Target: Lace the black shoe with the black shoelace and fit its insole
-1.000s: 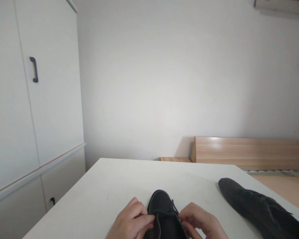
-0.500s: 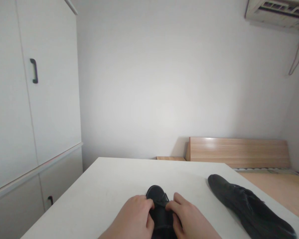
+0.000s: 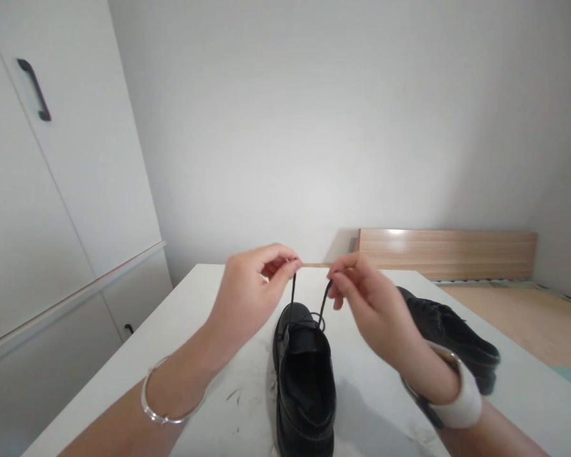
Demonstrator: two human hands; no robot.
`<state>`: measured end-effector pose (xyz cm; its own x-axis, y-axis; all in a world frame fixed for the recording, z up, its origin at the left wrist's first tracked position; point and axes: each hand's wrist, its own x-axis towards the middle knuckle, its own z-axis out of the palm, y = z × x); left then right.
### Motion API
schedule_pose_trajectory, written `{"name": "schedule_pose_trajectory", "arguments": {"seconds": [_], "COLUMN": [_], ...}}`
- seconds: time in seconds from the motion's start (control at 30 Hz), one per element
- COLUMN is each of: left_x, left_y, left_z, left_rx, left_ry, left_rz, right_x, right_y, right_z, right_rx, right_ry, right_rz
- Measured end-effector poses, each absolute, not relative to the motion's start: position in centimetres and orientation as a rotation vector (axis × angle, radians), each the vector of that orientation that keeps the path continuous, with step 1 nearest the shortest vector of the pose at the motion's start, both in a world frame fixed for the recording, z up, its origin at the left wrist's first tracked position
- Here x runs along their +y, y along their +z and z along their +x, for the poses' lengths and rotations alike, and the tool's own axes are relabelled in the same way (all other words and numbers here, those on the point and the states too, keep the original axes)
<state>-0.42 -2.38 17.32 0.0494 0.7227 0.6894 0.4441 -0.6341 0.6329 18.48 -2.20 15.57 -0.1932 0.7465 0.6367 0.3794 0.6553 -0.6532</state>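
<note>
A black lace-up shoe (image 3: pixel 304 374) stands on the white table (image 3: pixel 209 355), toe pointing away from me. My left hand (image 3: pixel 250 292) pinches the left end of the black shoelace (image 3: pixel 292 293) and holds it up above the shoe. My right hand (image 3: pixel 368 304) pinches the right lace end (image 3: pixel 323 303) at the same height. Both lace ends run down taut to the shoe's eyelets. A thin silver bangle sits on my left wrist and a white watch on my right wrist.
A second black shoe (image 3: pixel 450 333) lies on the table to the right, partly hidden behind my right hand. A white wardrobe (image 3: pixel 52 190) with dark handles stands at the left. A wooden bed frame (image 3: pixel 447 254) runs along the far wall.
Both hands rose from the shoe's top, each pulling a lace end upward. The camera tilted down, so more of the shoe and my forearms show.
</note>
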Motion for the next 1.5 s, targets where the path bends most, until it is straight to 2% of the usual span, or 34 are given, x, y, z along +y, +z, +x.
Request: {"name": "schedule_pose_trajectory", "arguments": {"seconds": [0.13,0.4,0.63,0.77,0.9,1.07,1.3,1.5], "left_x": [-3.3,-2.9,-2.9,-2.6,-1.8,0.3,1.3,0.7], "left_y": [20.0,18.2,18.3,18.5,18.0,14.9,8.2,4.9], "left_z": [-0.2,2.5,2.3,2.1,1.4,-2.1,-9.5,-11.6], "left_rx": [0.98,0.636,0.559,0.564,0.5,0.597,0.843,1.086], "left_ry": [1.861,1.531,1.446,1.421,1.383,1.337,1.453,1.4], "left_rz": [1.788,1.625,1.609,1.664,1.618,1.361,1.209,1.358], "right_x": [-3.3,-1.7,-1.0,-0.5,-0.7,-1.0,-0.2,-0.1], "right_y": [19.4,18.6,16.4,15.5,15.7,13.9,6.9,4.1], "right_z": [18.4,16.9,17.3,17.5,17.7,19.0,25.4,28.0], "right_rx": [-1.513,-1.666,-1.627,-1.656,-1.447,-1.149,-0.904,-0.861], "right_ry": [0.351,0.396,0.893,1.005,1.153,1.279,1.078,1.024], "right_rz": [-0.61,-0.558,-0.456,-0.462,-0.405,-0.423,-0.618,-0.709]}}
